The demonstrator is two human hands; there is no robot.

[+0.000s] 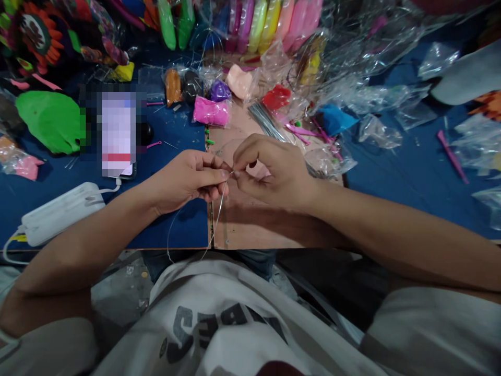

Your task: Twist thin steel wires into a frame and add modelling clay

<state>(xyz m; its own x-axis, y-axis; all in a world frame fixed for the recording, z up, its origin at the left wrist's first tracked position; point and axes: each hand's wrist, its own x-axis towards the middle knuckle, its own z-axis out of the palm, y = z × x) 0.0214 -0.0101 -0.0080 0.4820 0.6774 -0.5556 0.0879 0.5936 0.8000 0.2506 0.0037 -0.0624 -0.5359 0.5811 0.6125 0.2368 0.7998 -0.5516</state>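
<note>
A thin silvery wire (220, 209) hangs in a loose loop below my fingers, down past the table's front edge. My left hand (195, 177) pinches it between thumb and forefinger. My right hand (274, 169) meets the left at the fingertips and pinches the same wire close to its upper end. Both hands are held over the light wooden board (274, 224). Just beyond my right hand lies a bundle of straight metal wires (266, 121), partly covered by plastic. The exact spot where the fingertips meet is too small to make out.
Wrapped clay lumps, among them a pink one (211, 112), a red one (276, 97) and a blue one (337, 120), lie behind my hands. On the left are a phone (118, 125), a white power bank (62, 214) and green clay (50, 121). A purple tool (452, 156) lies right.
</note>
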